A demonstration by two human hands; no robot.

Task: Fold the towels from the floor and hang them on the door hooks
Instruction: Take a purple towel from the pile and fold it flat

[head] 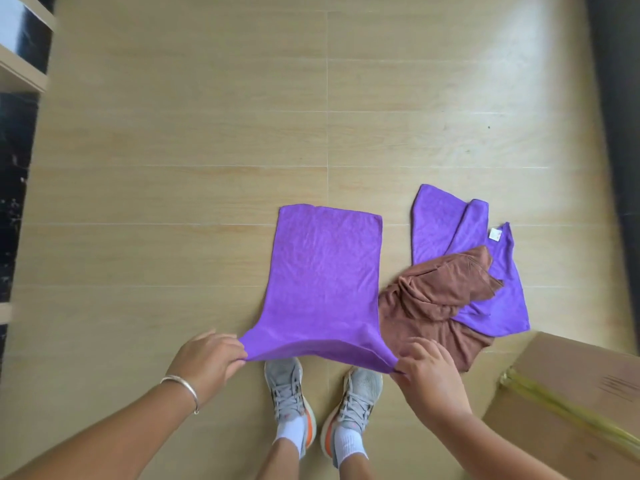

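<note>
A purple towel (322, 271) lies spread lengthwise on the wooden floor in front of my feet. My left hand (207, 362) pinches its near left corner, and my right hand (429, 372) pinches its near right corner; the near edge is lifted off the floor. To the right lies a crumpled brown towel (436, 299) on top of a second purple towel (498, 289) with a white label. No door hooks are in view.
A taped cardboard box (571, 396) sits at the lower right, close to my right arm. Pale shelves (24, 67) with dark panels line the left edge. A dark strip (620, 133) runs along the right side. My grey shoes (287, 386) stand under the towel's near edge.
</note>
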